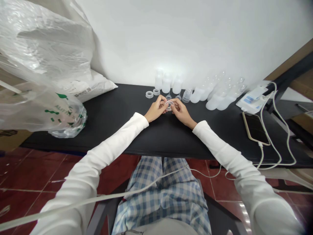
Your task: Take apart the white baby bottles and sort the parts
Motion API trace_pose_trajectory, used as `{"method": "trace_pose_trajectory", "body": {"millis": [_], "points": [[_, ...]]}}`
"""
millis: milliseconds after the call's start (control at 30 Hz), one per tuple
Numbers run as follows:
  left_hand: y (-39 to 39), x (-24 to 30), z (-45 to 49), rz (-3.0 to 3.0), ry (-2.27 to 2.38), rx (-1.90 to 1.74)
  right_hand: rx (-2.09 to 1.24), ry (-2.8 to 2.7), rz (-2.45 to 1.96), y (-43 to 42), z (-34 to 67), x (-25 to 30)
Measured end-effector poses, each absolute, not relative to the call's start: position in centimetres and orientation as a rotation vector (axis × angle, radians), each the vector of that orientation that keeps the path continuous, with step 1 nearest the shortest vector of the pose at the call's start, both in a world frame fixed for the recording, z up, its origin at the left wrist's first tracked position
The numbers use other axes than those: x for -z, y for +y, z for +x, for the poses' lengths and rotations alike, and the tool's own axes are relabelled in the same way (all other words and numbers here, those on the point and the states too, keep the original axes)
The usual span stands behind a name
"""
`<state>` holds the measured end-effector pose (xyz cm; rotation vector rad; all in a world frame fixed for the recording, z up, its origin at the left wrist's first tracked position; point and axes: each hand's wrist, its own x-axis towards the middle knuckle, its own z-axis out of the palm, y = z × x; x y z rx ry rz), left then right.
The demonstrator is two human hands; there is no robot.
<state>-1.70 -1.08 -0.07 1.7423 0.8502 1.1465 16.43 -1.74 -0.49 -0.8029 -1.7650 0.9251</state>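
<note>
Between my two hands, just above the black table (146, 137), is a clear plastic bottle collar ring (169, 105). My left hand (157, 108) pinches its left side, and my right hand (180, 111) grips its right side. Two similar rings (149, 94) lie to the left, beyond my left hand. Behind my fingers are two clear bottle nipples (168, 96), partly hidden. Several frosted baby bottles (166, 83) stand upright against the wall. A clear cap (187, 95) stands beyond my right hand.
Several bottles with nipples (217, 100) lie in a row at right. Beside them are a white and blue packet (253, 99), a phone (255, 128) and white cables (276, 124). Plastic bags (66, 114) crowd the table's left end. Another cable (97, 198) crosses my lap.
</note>
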Motion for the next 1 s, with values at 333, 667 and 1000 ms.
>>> {"method": "trace_pose_trajectory", "body": {"millis": [333,667,1000], "points": [[-2.0,-0.9,-1.2,1.891,0.996,-1.171,-0.821,-1.772,-0.86,-1.2,16.4,1.1],[-2.1,-1.1,-1.4,1.883,1.035,-1.168,-0.652,-1.917,-0.922,-1.8,16.4,0.6],[-2.1,-1.0,-1.3,1.874,1.026,-1.118,-0.749,-1.84,-0.919,-1.8,16.3,0.5]]}}
